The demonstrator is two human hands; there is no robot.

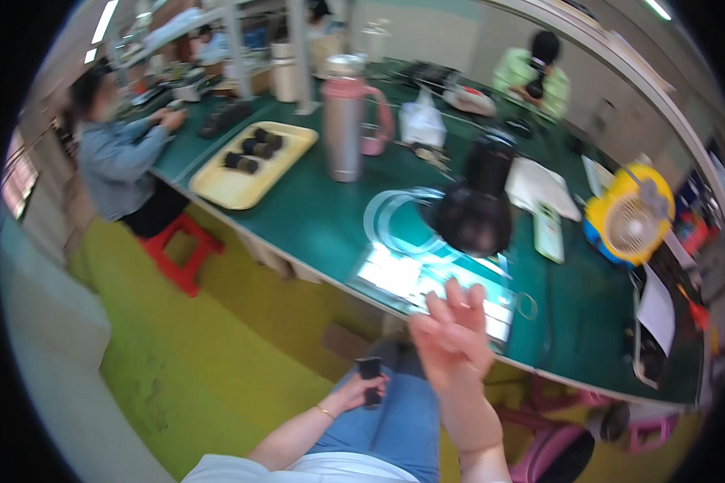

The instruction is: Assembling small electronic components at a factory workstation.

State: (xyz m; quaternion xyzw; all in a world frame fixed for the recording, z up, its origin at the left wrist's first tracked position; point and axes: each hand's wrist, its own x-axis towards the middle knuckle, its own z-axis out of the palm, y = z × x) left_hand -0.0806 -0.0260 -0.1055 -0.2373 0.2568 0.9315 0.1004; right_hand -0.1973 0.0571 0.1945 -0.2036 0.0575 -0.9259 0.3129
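Head view: above the lap in blue trousers (411,406), the left hand (358,392) has its fingers closed round the middle of a small, dark, bar-shaped piece (369,368), both ends projecting. Its material cannot be told; it will probably handle as light and stiff, perhaps slick, and is best gripped by its long sides. The right hand (459,338), raised, has half-curled, parted fingers with no held thing visible. Beyond, the green bench (298,217) carries a brightly lit white flat panel (387,272), a black lamp (475,217) and a cream rectangular tray (258,183) of dark cylindrical pieces (258,148).
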